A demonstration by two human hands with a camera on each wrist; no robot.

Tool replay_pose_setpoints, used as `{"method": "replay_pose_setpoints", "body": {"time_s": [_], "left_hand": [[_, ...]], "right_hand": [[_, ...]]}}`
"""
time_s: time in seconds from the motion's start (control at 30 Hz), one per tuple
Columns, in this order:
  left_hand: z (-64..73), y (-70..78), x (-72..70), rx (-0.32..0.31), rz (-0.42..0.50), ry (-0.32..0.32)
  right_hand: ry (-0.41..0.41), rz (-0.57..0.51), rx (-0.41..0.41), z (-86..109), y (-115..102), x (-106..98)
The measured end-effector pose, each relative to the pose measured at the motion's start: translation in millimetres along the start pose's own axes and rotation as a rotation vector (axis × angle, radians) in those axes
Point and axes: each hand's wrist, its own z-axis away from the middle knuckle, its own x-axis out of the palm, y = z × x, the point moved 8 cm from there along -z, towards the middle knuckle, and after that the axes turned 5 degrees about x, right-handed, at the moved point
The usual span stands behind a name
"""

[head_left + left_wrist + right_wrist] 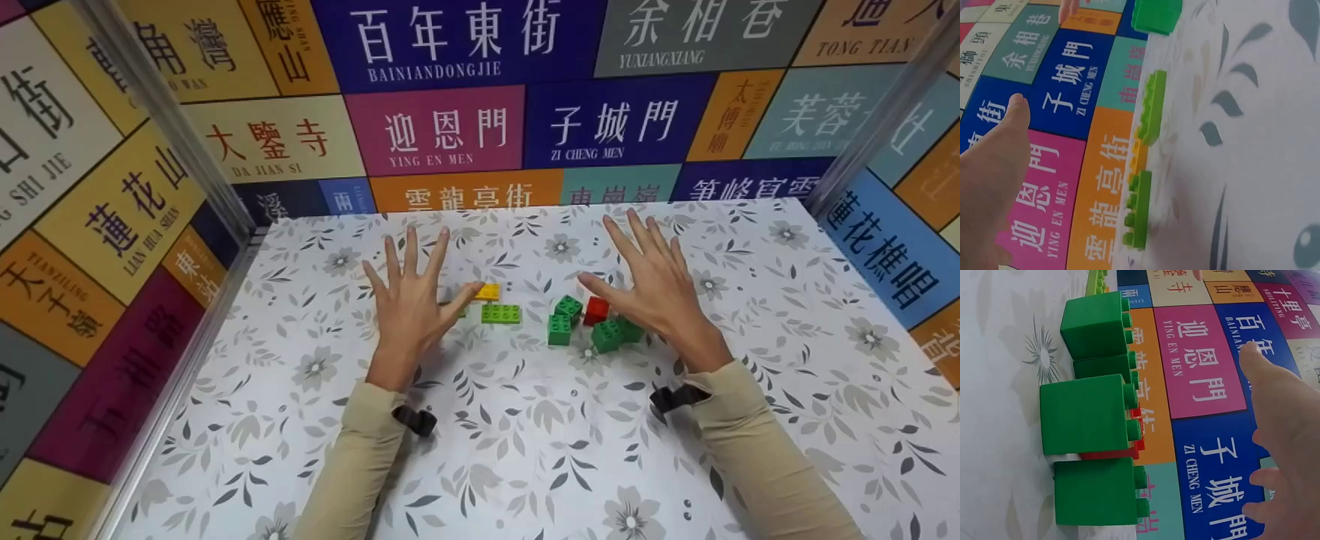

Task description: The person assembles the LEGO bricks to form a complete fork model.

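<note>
Both hands hover with fingers spread and hold nothing. In the head view my left hand (pixel 411 311) is nearest a lime-green toy brick (pixel 500 314) and a yellow brick (pixel 488 292); its thumb partly hides another lime brick (pixel 1139 211), better seen in the left wrist view. My right hand (pixel 654 289) is above and beside a cluster of dark green bricks (pixel 559 330) around one red brick (pixel 597 310). It partly covers the rearmost green brick (pixel 630 330). In the right wrist view the green bricks (pixel 1086 415) stand studs-up, apart from the thumb.
A white tabletop (pixel 525 450) with grey flowers and leaves lies under everything. Behind it rises a wall of coloured panels (pixel 442 131) with Chinese lettering, and similar panels flank both sides. Dark straps (pixel 415 421) circle both wrists over beige sleeves (pixel 352 457).
</note>
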Motion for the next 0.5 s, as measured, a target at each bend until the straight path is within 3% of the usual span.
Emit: {"method": "replay_pose_setpoints", "body": {"time_s": [0.3,0.5], "left_hand": [[9.3,37.9,-11.1,0.143,0.062,0.06],[18.2,66.0,-10.7,0.245,0.113,0.061]], "right_hand": [[0.097,-0.105,-0.106,13.6,-12,-15],[0.066,-0.137,-0.174,24.6,-18,-13]]}}
